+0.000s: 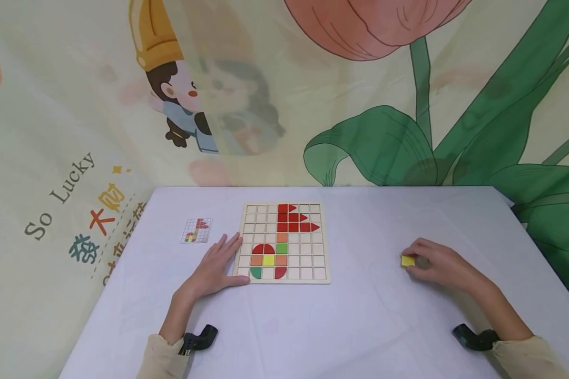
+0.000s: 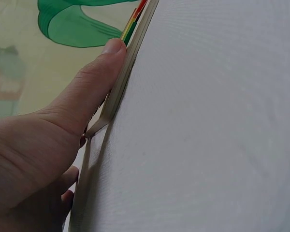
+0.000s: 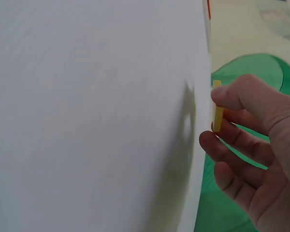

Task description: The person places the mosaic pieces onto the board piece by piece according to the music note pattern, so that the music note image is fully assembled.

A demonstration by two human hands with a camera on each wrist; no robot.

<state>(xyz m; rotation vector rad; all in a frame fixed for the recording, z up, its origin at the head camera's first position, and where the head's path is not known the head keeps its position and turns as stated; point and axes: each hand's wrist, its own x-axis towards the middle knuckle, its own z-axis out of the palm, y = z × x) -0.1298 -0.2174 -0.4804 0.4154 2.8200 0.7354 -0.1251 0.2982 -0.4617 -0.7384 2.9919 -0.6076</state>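
A square gridded board (image 1: 306,256) lies mid-table, with flat coloured tiles in its cells. Red squares and red pointed tiles (image 1: 291,227) fill upper rows; orange, green, yellow and rounded red tiles lie below. My left hand (image 1: 212,268) rests at the board's left side, its fingers extended along that edge and the thumb on the lower left corner. In the left wrist view the thumb (image 2: 94,77) lies along the board's rim. Off to the right, my right hand (image 1: 438,266) pinches a small yellow square tile (image 1: 407,261) above the table, between thumb and fingers.
A small card (image 1: 196,231) printed with a similar coloured grid pattern lies left of the board, just beyond my left fingers. White cloth (image 1: 360,326) covers the table. Behind the table hangs a printed curtain (image 1: 370,142). Dark devices (image 1: 201,337) are strapped to both wrists.
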